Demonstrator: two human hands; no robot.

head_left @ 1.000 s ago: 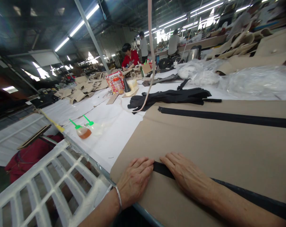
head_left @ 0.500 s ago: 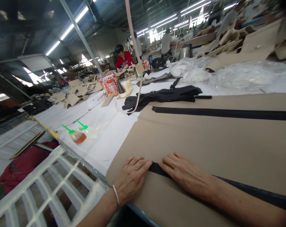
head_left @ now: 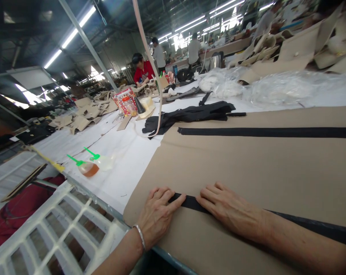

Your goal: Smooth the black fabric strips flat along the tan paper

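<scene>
A tan sheet (head_left: 247, 164) lies on the table, with a long black strip (head_left: 193, 203) running across its near part. At the strip's left end is my left hand (head_left: 158, 212), fingers lying on the sheet and strip, thumb spread apart along the strip. A short bare stretch of strip separates the hands. My right hand (head_left: 227, 206) is closed on the strip, fingers together; my forearm hides part of it. A second black strip (head_left: 264, 132) lies farther back on the sheet. Beyond it is a pile of black strips (head_left: 192, 114).
Two green-tipped squeeze bottles (head_left: 88, 169) lie on the white table covering (head_left: 127, 160). A pale hose (head_left: 145, 46) hangs down to the table. Clear plastic bags (head_left: 275, 88) and tan pieces (head_left: 298, 49) sit at the back right. A co-worker in red (head_left: 142, 70) is beyond. A white slatted rack (head_left: 55, 233) stands at left.
My left thumb has moved apart from its fingers, showing more of the strip between. My right hand stays on the strip. The view has shifted slightly, and the scene sits farther left.
</scene>
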